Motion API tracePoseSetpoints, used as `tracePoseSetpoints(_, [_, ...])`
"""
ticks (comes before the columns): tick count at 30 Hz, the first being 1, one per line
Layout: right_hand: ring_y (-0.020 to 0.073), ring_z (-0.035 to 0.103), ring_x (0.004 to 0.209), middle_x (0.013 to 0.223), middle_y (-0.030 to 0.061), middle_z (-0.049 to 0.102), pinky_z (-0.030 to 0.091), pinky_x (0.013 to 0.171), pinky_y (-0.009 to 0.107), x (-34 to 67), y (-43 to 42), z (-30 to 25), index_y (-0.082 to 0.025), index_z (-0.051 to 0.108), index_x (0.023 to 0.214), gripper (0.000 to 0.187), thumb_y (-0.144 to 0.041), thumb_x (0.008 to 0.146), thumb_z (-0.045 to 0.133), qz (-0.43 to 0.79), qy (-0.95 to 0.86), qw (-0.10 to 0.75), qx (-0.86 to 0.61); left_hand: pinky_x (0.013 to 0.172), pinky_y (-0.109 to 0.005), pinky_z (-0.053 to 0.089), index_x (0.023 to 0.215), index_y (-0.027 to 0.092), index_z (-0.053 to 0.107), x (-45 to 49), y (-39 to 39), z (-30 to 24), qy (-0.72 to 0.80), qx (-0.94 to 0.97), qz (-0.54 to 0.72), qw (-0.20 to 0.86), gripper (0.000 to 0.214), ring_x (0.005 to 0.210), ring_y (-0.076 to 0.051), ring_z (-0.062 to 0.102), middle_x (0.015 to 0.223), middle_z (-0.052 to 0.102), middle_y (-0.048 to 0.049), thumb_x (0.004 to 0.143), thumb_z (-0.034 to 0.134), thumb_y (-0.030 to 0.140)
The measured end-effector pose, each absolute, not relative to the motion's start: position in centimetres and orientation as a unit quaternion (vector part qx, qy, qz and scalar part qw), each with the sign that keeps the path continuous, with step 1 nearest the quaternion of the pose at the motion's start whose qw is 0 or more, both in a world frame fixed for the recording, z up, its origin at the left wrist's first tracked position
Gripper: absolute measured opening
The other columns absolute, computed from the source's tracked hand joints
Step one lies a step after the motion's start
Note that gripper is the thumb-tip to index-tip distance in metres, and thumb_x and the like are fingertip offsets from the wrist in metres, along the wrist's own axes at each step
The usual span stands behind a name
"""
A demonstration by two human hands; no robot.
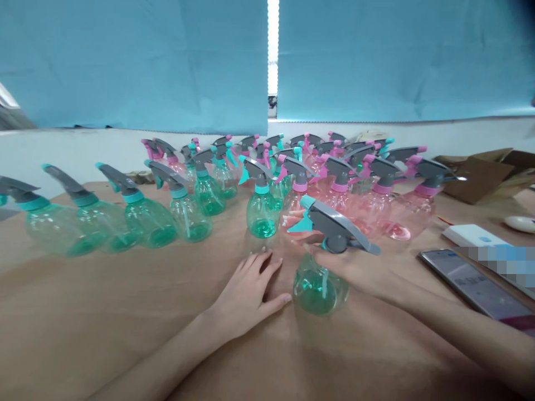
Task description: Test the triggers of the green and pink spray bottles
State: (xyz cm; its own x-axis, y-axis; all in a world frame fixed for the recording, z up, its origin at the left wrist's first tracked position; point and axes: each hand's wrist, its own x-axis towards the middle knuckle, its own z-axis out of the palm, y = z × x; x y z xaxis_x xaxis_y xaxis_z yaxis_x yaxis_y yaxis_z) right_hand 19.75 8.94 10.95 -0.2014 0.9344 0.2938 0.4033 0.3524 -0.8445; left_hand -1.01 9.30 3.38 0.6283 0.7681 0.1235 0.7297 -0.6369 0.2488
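Observation:
My right hand [349, 264] is around the neck of a green spray bottle [320, 287] with a grey head and turquoise trigger. The fingers show behind the trigger, and the head hides part of the grip. My left hand [248, 289] lies open on the table to the left of this bottle, fingers spread and holding nothing. Just beyond it stands another green spray bottle [262, 214]. Pink spray bottles [397, 214] stand in rows behind my right hand. A line of green spray bottles [150, 223] extends to the left.
The brown-covered table [137, 323] runs under everything. At the right lie a phone [468, 281], a white box [480, 236] and a white mouse [520, 224]. An open cardboard box [480, 175] sits farther back. Blue curtains [134, 61] hang behind the table.

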Motion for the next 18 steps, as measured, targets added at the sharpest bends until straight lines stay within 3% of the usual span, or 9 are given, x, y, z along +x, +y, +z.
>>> tracePoseSetpoints(11, [0.0201,0.065,0.065,0.070,-0.0009,0.067,0.052,0.057,0.034,19.9,9.1,9.6,-0.028,0.066,0.100,0.033,-0.017,0.073,0.050,0.303,-0.708,0.416,-0.484,0.103,-0.051,0.036,0.137,0.019,0.046,-1.1,9.2,3.2,0.415,0.897,0.123,0.090,0.058,0.129,-0.033,0.041,0.141,0.045,-0.0158,0.091,0.054,0.053])
tracePoseSetpoints(18, [0.0203,0.065,0.069,0.071,-0.0014,0.065,0.053,0.058,0.032,19.9,9.1,9.9,-0.026,0.058,0.073,0.016,-0.014,0.065,0.052,0.274,-0.694,0.412,-0.523,0.105,-0.049,0.035,0.137,0.017,0.045,-1.0,9.3,3.3,0.418,0.897,0.112,0.090,0.059,0.131,-0.032,0.039,0.142,0.044,-0.0167,0.091,0.055,0.052])
